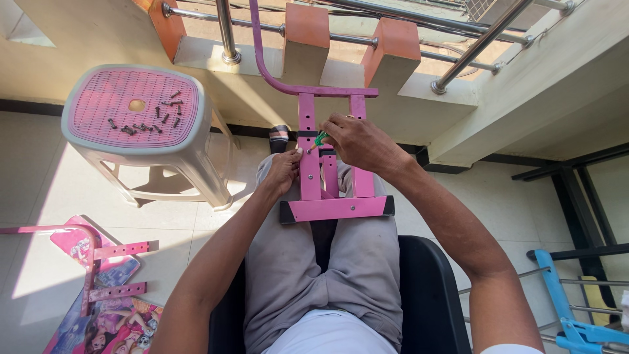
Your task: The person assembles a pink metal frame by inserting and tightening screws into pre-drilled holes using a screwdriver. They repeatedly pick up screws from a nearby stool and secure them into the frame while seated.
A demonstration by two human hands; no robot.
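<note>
- The person is sitting on a dark chair (426,288) and is keeping a pink metal frame (334,196) on the lap, so it is lying close under both hands and its far end is reaching toward the railing (472,49).
- The left hand (283,172) is pressing on the left upright bar of the frame, its fingertips touching the bar beside a hole; in my judgement it is steadying the frame. Its grip is loose and partly open, closing on nothing.
- The right hand (360,143) is holding a small tool with a green handle (320,139), its grip closed around the tool, and the tip is pointing at the same bar. The tip itself is too small to see well.
- A plastic stool (141,124) with a pink perforated top is standing on the floor to the left, within reach, and it is serving as a small bench for the dark screws (147,121).
- I am counting about a dozen screws on it; they are small and some are lying together, so the exact number is not sure.
- A second pink frame part (98,262), with holes along two cross strips, is lying on the floor at the left, over one colourful printed board (114,314).
- I am counting two pink frame pieces, one stool, one tool and one chair.
- A blue and grey rack (570,308) is standing at the right edge.
</note>
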